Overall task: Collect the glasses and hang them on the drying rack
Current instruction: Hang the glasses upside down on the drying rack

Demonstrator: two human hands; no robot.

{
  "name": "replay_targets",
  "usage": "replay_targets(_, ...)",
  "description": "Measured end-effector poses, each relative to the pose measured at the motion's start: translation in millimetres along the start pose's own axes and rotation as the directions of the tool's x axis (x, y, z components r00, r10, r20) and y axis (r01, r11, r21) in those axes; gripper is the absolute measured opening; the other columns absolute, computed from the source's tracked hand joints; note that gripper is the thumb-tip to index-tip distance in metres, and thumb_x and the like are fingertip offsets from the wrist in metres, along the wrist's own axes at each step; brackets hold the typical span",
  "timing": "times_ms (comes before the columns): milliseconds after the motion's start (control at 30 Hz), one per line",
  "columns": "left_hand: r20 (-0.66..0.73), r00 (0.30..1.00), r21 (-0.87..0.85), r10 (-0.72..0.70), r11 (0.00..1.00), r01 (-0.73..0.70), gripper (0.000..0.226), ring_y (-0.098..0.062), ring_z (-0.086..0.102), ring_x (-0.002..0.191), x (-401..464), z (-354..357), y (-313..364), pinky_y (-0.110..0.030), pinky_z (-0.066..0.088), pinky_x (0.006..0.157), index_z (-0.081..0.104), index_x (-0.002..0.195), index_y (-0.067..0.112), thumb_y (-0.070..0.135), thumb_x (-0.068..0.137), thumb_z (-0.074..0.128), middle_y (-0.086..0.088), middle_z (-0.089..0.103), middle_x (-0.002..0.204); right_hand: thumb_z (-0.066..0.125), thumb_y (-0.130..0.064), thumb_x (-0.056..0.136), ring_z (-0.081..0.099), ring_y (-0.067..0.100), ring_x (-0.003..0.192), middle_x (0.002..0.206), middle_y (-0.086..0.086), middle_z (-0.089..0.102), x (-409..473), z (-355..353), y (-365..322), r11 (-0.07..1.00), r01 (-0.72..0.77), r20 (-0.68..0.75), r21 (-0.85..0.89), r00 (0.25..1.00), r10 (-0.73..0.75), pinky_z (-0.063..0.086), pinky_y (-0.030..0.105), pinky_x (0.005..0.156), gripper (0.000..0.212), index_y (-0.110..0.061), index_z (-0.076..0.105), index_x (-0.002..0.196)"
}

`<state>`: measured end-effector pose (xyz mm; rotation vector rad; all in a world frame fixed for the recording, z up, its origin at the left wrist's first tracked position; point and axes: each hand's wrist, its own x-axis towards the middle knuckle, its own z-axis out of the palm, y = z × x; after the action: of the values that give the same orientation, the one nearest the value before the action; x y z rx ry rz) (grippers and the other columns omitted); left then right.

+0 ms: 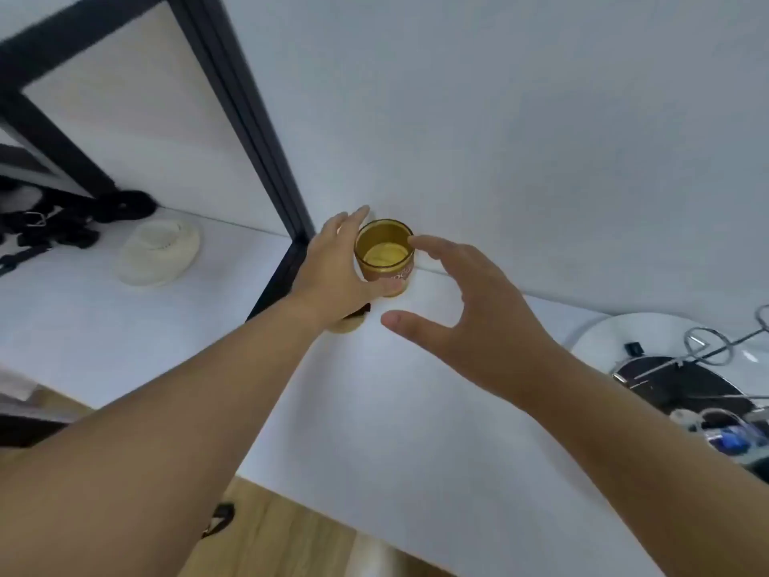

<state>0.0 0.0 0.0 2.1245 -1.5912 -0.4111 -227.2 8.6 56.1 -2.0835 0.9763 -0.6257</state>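
Forearms fill the near foreground, both reaching out over the white table (374, 431); the left hand (333, 268) wraps an amber glass (385, 254) from its left side, thumb across the lower front and fingers curling behind, so it holds the glass; the right hand (470, 314) hangs just beside the glass with fingers spread wide and thumb apart, one fingertip at or near the rim, gripping nothing. The glass stands upright, mouth up, at the back of the table close to the wall and next to a black frame (249, 131); something round and pale shows under the left wrist, too hidden to name. Wire loops (707, 347) at the far right may belong to the rack; I cannot tell. By my reading the task is early; one glass is being collected, none is seen hung.
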Motion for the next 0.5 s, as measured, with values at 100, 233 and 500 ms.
replay_targets(100,0.015,1.000,-0.079,0.022,0.997,-0.021,0.116,-0.022,0.038,0.141,10,17,-2,-0.045,0.042,0.111,0.026,0.155,0.040,0.073,0.058,0.083,0.005,0.037,0.155,0.063,-0.079,0.074,0.045,0.002,0.128,0.139,-0.026,0.049,6,5,14,0.999,-0.037,-0.034,0.021,0.999,0.038,0.047,0.030,0.099,0.085,-0.047,0.040,0.149)
replay_targets(233,-0.072,0.997,-0.144,0.010,0.989,-0.020,0.104,-0.012,0.050,0.127,14,35,-3,-0.036,0.050,0.101,0.034,0.146,0.044,0.068,0.059,0.085,0.013,0.046,0.142,0.066,-0.076,0.075,0.043,-0.001,0.129,0.140,-0.029,0.044,9,7,24,0.995,-0.083,-0.021,0.051,0.996,0.084,0.046,0.031,0.104,0.086,-0.048,0.037,0.151)
replay_targets(500,-0.117,0.993,-0.244,-0.029,0.970,-0.001,0.098,-0.001,0.051,0.113,16,43,-4,-0.009,0.036,0.080,0.034,0.142,0.052,0.057,0.062,0.090,0.020,0.051,0.133,0.071,-0.069,0.077,0.038,-0.011,0.124,0.131,-0.039,0.037,5,10,25,0.980,-0.168,-0.001,0.105,0.986,0.169,0.042,0.027,0.106,0.085,-0.049,0.035,0.152)
